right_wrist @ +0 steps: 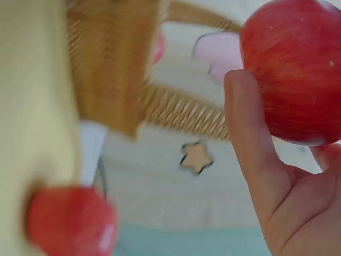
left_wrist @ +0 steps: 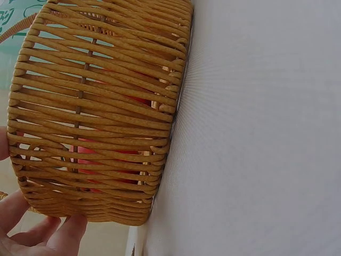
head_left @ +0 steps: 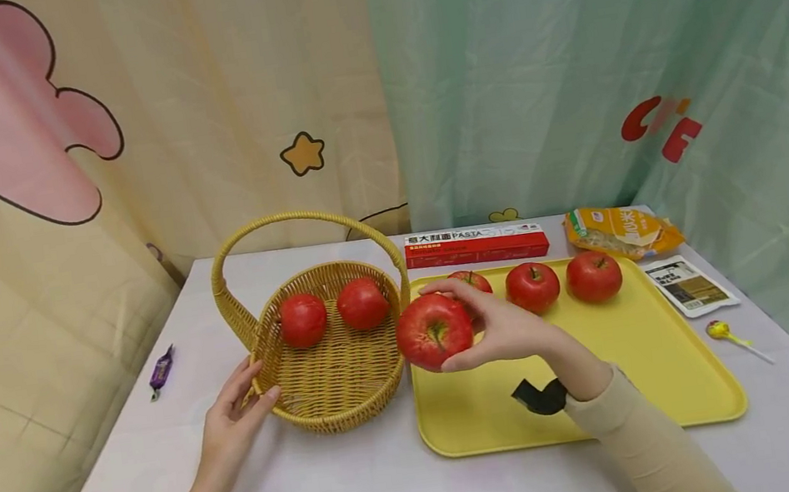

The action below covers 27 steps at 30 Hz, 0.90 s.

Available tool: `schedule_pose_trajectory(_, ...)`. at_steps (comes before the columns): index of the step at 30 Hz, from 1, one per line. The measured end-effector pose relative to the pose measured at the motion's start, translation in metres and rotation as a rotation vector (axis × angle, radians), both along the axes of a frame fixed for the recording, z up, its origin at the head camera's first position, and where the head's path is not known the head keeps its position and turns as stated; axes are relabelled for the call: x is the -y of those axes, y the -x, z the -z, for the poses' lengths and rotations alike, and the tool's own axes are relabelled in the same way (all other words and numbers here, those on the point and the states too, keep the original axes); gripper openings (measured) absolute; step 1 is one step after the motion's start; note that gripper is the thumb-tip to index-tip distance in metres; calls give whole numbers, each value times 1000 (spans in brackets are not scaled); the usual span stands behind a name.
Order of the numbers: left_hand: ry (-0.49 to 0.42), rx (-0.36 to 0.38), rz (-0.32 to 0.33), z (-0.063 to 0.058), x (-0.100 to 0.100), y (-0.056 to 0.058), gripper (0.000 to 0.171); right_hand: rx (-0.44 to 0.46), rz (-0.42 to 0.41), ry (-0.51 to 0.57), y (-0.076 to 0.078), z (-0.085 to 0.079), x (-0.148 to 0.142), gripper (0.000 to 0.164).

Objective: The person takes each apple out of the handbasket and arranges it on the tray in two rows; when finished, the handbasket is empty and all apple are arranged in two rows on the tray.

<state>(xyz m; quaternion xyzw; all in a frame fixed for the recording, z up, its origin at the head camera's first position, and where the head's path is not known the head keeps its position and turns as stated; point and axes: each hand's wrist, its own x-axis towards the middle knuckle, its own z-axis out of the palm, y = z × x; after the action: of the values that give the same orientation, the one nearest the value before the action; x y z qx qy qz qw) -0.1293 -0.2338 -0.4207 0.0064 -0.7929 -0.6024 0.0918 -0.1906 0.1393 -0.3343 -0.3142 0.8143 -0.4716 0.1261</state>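
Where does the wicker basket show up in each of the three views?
Head: wicker basket, left of centre, beside the yellow tray.
Left wrist: basket, close up, filling most of the left half.
Right wrist: basket, blurred, at upper left.
Shared landmark: green curtain.

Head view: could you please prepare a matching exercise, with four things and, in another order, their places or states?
1. Frontmost round red apple
2. Round yellow wicker basket
3. Small purple-wrapped candy
4. Red-and-white rectangular pasta box

A. Behind the flat yellow tray
B. Held in the right hand
C. Left of the basket
D. Touched by the left hand

Pairs: 1-B, 2-D, 3-C, 4-A
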Motion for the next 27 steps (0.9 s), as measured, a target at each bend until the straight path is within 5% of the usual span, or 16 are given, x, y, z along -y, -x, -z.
schedule_pose_trajectory(5, -1, 6, -6, 0, 0, 1, 53, 12, 86, -168, 6, 25, -40, 77)
schedule_pose_trajectory(16, -9, 22, -6, 0, 0, 1, 54, 88, 38, -314, 10, 68, -63, 68)
schedule_pose_trajectory(23, -9, 16, -4, -1, 0, 1, 54, 86, -2, -392, 11, 50, -63, 76)
schedule_pose_trajectory(27, -8, 13, 0, -1, 1, 1, 54, 15, -29, -280, 13, 19, -57, 70)
